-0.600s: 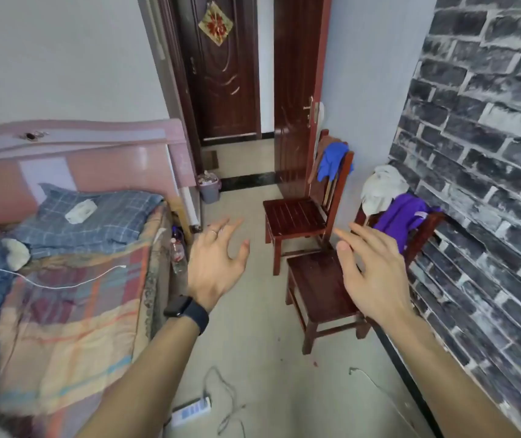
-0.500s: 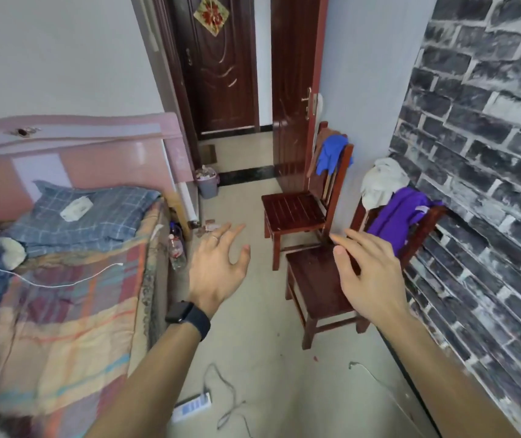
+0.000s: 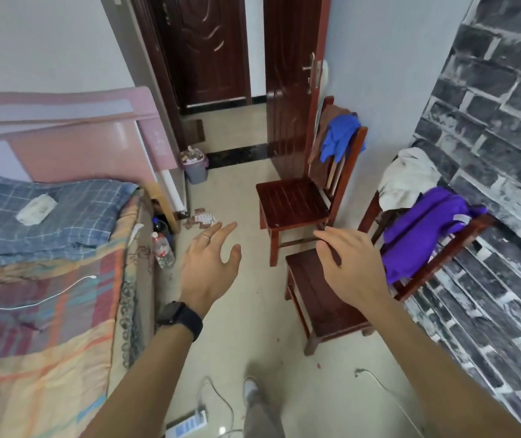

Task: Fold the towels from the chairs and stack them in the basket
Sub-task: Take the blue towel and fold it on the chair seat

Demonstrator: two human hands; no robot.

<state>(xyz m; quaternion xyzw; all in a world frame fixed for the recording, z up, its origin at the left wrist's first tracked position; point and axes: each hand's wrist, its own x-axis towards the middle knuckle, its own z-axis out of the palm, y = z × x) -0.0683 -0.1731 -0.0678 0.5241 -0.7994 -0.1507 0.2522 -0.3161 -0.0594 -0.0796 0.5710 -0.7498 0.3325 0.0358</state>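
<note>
Neither grip holds anything: the left grip [image 3: 210,267] and the right grip [image 3: 354,267] hang in the air, fingers spread and loose. The right one is over the seat of the near chair [image 3: 325,311]. Both hands are empty and reaching forward, probably the approach to a first pick-up.

A purple towel [image 3: 423,229] is draped over that chair's backrest, and a white towel [image 3: 407,178] is bunched just behind it. Both hang where a hand can lift them off from above.

Farther on, a second chair [image 3: 291,200] carries a blue towel [image 3: 341,137] over its back rail. No basket for the stack shows.
</note>
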